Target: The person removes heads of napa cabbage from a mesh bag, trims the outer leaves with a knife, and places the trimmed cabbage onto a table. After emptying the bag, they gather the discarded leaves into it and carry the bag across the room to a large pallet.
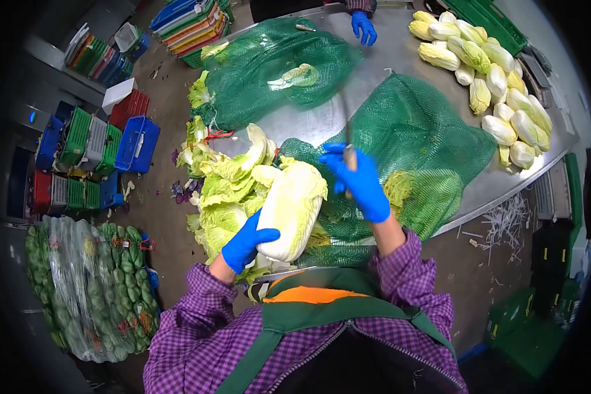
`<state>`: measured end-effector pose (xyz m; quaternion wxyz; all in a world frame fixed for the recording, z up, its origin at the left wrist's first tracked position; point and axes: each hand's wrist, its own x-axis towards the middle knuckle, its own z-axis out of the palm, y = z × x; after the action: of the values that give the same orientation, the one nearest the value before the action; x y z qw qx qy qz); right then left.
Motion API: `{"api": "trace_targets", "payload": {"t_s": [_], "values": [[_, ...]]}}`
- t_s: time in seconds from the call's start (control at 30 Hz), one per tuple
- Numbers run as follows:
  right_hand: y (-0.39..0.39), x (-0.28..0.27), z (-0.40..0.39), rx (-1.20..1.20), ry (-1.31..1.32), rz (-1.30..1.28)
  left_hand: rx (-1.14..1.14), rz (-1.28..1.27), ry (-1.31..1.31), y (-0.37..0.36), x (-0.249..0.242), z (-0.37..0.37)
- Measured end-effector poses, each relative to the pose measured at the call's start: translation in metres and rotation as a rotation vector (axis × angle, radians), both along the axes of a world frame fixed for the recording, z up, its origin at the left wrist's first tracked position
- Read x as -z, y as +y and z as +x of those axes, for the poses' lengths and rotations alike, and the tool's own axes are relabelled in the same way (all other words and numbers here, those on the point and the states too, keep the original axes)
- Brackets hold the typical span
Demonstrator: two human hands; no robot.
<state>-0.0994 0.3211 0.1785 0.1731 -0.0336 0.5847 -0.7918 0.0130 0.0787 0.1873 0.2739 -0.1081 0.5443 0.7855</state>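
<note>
In the head view my left hand [246,244], in a blue glove, is closed around the lower left side of a pale napa cabbage [297,209]. To its right my gloved right hand [360,180] grips the wooden handle of a knife [350,159]. The blade points away from me and is blurred; it is apart from the cabbage. Loose outer cabbage leaves [222,203] are heaped left of the held cabbage. Beneath and beyond my right hand spreads a green mesh sack [417,125], with some cabbage showing through its near part.
A second mesh sack [276,56] lies farther back on the metal table [295,121]. Many trimmed cabbages [469,52] are piled at the right. A co-worker's gloved hand [364,27] rests at the far edge. Stacked crates [85,141] and bagged vegetables [92,289] stand on the left.
</note>
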Motion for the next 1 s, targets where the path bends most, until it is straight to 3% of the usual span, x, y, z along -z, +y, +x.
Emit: {"api": "trace_targets", "payload": {"t_s": [0.03,0.07,0.17,0.23,0.27,0.33,0.4,0.47,0.53,0.6,0.73,0.8,0.87,1.0], "values": [[-0.004,-0.01,0.01,-0.088,0.106,-0.018,0.002,-0.027,-0.004,0.004,0.0,-0.006],[-0.014,-0.005,0.012,0.007,0.594,0.173,0.005,-0.054,-0.013,0.007,0.0,-0.01],[-0.008,0.003,0.004,0.028,0.604,0.279,0.089,-0.19,0.085,0.014,-0.006,-0.022],[0.0,0.024,-0.013,0.07,0.082,0.122,0.166,-0.302,0.148,0.017,-0.009,-0.023],[0.003,0.031,-0.016,0.073,0.08,0.119,0.17,-0.305,0.147,0.018,-0.01,-0.023],[0.009,0.046,-0.019,0.332,-0.131,-0.031,0.006,0.007,-0.064,0.018,-0.009,-0.021],[0.013,0.053,-0.012,0.373,-0.147,-0.031,-0.09,0.063,-0.071,0.018,0.003,-0.022],[0.011,0.05,0.007,0.146,-0.135,-0.243,-0.348,0.429,-0.109,0.023,0.014,-0.029],[0.003,0.035,0.026,-0.073,-0.167,-0.337,-0.49,0.541,-0.11,0.043,0.007,-0.048],[-0.011,0.008,0.035,-0.038,-0.112,-0.099,-0.553,0.497,0.051,0.067,0.005,-0.072],[-0.006,0.014,0.033,0.177,-0.092,-0.069,-0.664,0.35,0.153,0.099,0.009,-0.109],[0.001,0.009,0.037,0.266,0.002,-0.037,-0.658,0.167,0.325,0.114,0.026,-0.138],[0.016,-0.007,0.048,0.243,0.119,0.012,-0.713,-0.318,0.551,0.123,0.052,-0.179],[0.065,0.003,0.043,0.338,-0.089,-0.029,-0.442,0.135,0.135,0.154,0.072,-0.261]]}}
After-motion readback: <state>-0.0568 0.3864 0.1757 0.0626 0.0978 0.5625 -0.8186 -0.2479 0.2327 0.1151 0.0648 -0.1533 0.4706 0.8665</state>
